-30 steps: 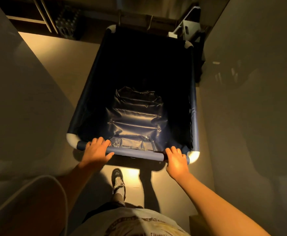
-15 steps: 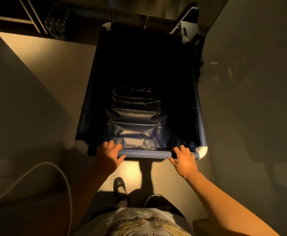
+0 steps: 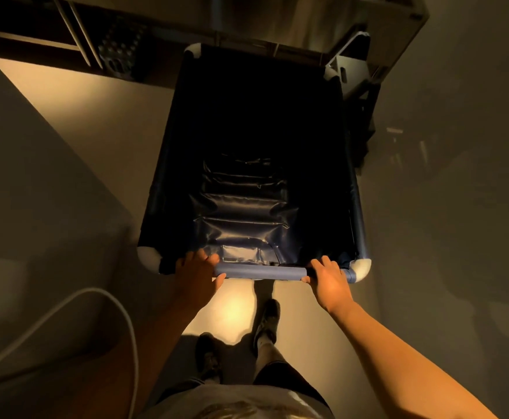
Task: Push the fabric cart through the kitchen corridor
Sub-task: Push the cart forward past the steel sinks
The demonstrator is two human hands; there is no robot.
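Note:
A dark blue fabric cart with white corner joints fills the middle of the view, its deep bag holding nothing that I can see. Its near rail is a blue padded bar. My left hand grips the left end of that rail, fingers curled over the top. My right hand grips the right end, next to the white corner joint. The cart's far end lies close to dim shelving.
Smooth walls close in on the left and right. Dark shelving with a crate and a metal unit stand past the cart. A white cable loops at lower left. My shoes stand on the lit floor.
The cart has rolled forward toward the shelving and shifted a little right. Both hands kept their grip on the rail. My feet have stepped forward.

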